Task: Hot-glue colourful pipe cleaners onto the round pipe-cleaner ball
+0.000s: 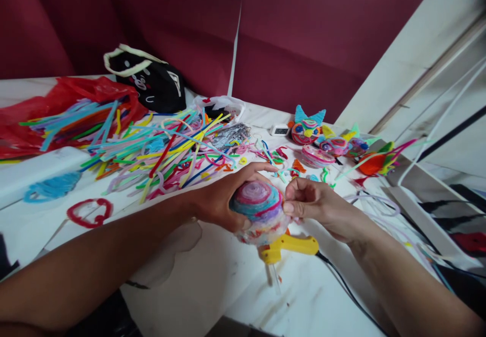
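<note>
My left hand (224, 200) is wrapped around a ball coiled with fuzzy pipe cleaners (256, 200) in purple, pink and blue bands, with a paler, shinier lower part. The thumb lies along its near side and the fingers curve over the far side. Thumb and fingers of my right hand (309, 200) pinch together against the ball's right edge. Whatever sits between those fingertips is too small to make out. Just below the ball, a yellow glue gun (292, 246) lies on the white table (212, 281), partly covered by the ball, its dark cord trailing toward the lower right.
Loose pipe cleaners (178, 144) spread across the left and middle, beside a red plastic bag (76, 86) and a black tote bag (152, 83). At the back right stand finished-looking fuzzy figures (307, 126) and a small white digital display (280, 130). A red pipe-cleaner loop (89, 213) lies left.
</note>
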`<state>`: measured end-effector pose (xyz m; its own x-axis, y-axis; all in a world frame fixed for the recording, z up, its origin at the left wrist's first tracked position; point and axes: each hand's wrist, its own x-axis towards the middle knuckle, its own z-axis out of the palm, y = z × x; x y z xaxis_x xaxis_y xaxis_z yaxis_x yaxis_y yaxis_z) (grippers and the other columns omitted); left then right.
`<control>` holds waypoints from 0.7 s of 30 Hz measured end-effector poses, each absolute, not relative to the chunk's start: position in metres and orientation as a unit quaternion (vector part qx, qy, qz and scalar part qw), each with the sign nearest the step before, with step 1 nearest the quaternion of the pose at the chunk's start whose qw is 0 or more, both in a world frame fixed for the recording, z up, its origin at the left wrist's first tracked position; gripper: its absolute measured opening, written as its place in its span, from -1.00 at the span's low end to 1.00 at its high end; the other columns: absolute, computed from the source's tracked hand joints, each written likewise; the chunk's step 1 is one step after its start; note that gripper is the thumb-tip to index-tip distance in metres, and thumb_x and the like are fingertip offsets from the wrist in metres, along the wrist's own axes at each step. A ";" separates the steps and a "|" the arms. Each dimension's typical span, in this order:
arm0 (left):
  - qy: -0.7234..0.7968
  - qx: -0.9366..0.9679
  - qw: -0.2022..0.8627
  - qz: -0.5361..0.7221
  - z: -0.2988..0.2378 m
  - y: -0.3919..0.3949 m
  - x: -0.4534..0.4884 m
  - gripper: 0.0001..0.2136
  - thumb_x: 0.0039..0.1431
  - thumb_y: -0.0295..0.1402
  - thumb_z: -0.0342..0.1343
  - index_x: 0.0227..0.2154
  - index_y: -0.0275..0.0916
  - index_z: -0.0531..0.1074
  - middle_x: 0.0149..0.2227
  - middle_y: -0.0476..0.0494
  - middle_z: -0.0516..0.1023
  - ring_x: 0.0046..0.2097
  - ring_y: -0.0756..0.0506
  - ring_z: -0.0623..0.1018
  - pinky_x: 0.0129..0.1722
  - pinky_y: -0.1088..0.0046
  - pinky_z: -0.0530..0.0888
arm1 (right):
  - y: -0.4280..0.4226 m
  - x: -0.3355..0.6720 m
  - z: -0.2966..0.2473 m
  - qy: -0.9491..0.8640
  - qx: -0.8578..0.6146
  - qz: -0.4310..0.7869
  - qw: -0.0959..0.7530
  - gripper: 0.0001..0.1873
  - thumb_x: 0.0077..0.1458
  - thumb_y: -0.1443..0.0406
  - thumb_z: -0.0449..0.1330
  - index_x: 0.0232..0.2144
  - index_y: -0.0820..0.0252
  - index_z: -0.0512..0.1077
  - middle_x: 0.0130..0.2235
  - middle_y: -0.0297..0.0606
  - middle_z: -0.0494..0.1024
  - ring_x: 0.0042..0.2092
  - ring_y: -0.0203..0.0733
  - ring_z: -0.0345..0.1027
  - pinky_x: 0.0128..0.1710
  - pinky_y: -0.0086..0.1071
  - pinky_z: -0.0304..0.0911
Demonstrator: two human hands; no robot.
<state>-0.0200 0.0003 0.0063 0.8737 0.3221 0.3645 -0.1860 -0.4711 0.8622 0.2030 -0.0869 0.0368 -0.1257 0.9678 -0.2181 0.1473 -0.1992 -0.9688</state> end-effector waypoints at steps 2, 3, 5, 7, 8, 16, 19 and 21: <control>0.033 0.825 0.503 0.255 0.005 0.001 -0.020 -0.14 -0.16 -0.30 0.31 0.23 -0.13 0.03 0.05 -0.27 0.39 0.00 -0.28 0.49 0.01 0.10 0.44 | -0.088 0.200 0.035 -0.470 -0.524 0.596 0.387 -0.45 -0.41 0.23 0.55 -0.42 0.19 0.32 -0.53 -0.44 0.49 -0.52 -0.38 0.35 -0.51 -0.50 0.27; 0.029 0.826 0.499 0.261 0.005 0.002 -0.020 -0.14 -0.16 -0.29 0.31 0.23 -0.14 0.04 0.05 -0.28 0.39 0.01 -0.29 0.49 0.01 0.10 0.44 | -0.089 0.198 0.034 -0.444 -0.511 0.620 0.396 -0.43 -0.41 0.26 0.55 -0.38 0.18 0.31 -0.50 -0.43 0.52 -0.51 -0.37 0.38 -0.49 -0.50 0.32; 0.024 0.825 0.491 0.278 0.006 0.002 -0.020 -0.15 -0.17 -0.26 0.32 0.21 -0.15 0.06 0.06 -0.30 0.39 0.05 -0.31 0.47 0.02 0.10 0.43 | -0.090 0.195 0.032 -0.392 -0.489 0.656 0.421 -0.38 -0.42 0.32 0.55 -0.32 0.15 0.30 -0.47 -0.43 0.56 -0.50 -0.35 0.44 -0.49 -0.49 0.39; 0.027 0.828 0.479 0.291 0.007 0.002 -0.020 -0.17 -0.18 -0.27 0.32 0.20 -0.17 0.09 0.07 -0.32 0.39 0.08 -0.34 0.45 0.03 0.10 0.43 | -0.091 0.190 0.030 -0.349 -0.471 0.671 0.454 -0.35 -0.47 0.38 0.56 -0.30 0.14 0.30 -0.50 -0.46 0.55 -0.53 -0.34 0.46 -0.53 -0.51 0.41; 0.031 0.830 0.471 0.295 0.007 0.001 -0.020 -0.17 -0.18 -0.28 0.32 0.20 -0.17 0.09 0.08 -0.32 0.39 0.10 -0.34 0.44 0.04 0.09 0.42 | -0.092 0.188 0.029 -0.336 -0.462 0.673 0.470 -0.35 -0.46 0.39 0.55 -0.30 0.14 0.31 -0.52 -0.49 0.54 -0.55 -0.34 0.45 -0.55 -0.52 0.41; 0.021 0.820 0.470 0.327 0.007 -0.001 -0.018 -0.17 -0.18 -0.30 0.32 0.20 -0.17 0.09 0.16 -0.34 0.31 0.18 -0.36 0.37 0.11 0.05 0.38 | -0.097 0.180 0.024 -0.324 -0.441 0.636 0.544 -0.41 -0.34 0.34 0.53 -0.29 0.09 0.29 -0.49 -0.52 0.53 -0.62 -0.39 0.38 -0.60 -0.54 0.40; 0.020 0.810 0.496 0.311 0.005 0.001 -0.018 -0.14 -0.16 -0.31 0.32 0.23 -0.18 0.05 0.14 -0.35 0.33 0.17 -0.33 0.39 0.13 0.07 0.38 | -0.097 0.178 0.025 -0.310 -0.459 0.622 0.554 -0.39 -0.38 0.34 0.54 -0.30 0.08 0.29 -0.49 -0.52 0.52 -0.63 -0.40 0.35 -0.61 -0.53 0.39; 0.015 0.809 0.503 0.304 0.003 0.003 -0.019 -0.13 -0.16 -0.30 0.33 0.24 -0.19 0.03 0.15 -0.36 0.33 0.16 -0.33 0.40 0.14 0.07 0.37 | -0.097 0.177 0.025 -0.302 -0.464 0.614 0.563 -0.38 -0.39 0.34 0.55 -0.29 0.08 0.30 -0.47 -0.51 0.53 -0.61 -0.40 0.36 -0.58 -0.51 0.41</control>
